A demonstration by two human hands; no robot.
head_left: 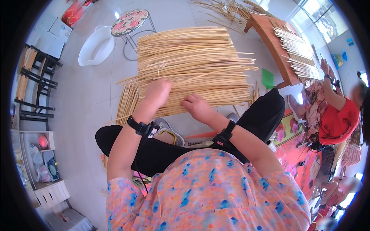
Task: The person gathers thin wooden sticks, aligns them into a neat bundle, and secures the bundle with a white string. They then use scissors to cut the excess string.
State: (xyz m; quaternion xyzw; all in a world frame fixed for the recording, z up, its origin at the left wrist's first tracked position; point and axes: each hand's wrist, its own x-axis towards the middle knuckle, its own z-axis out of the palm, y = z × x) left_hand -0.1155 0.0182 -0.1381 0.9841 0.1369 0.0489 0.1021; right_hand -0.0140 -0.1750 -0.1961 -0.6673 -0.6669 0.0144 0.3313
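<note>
In front of me lies a wide mat of straw-coloured reeds (208,69), the stalks running roughly left to right. My left hand (158,92) is over its left part, fingers closed in a pinch. A thin white string (158,71) rises from those fingers and curls over the stalks. Nearer to me, my right hand (197,107) rests at the mat's front part with its fingers drawn together. What lies between the right fingertips is too small to make out. More loose reeds (125,102) slant down at the mat's left side.
A flower-patterned stool (130,22) and a white tub (97,45) stand at the far left. At the right is a wooden table (266,42) bearing pale sticks (295,44), with a person in red (339,119) beside it. A green dustpan-like piece (267,78) lies between.
</note>
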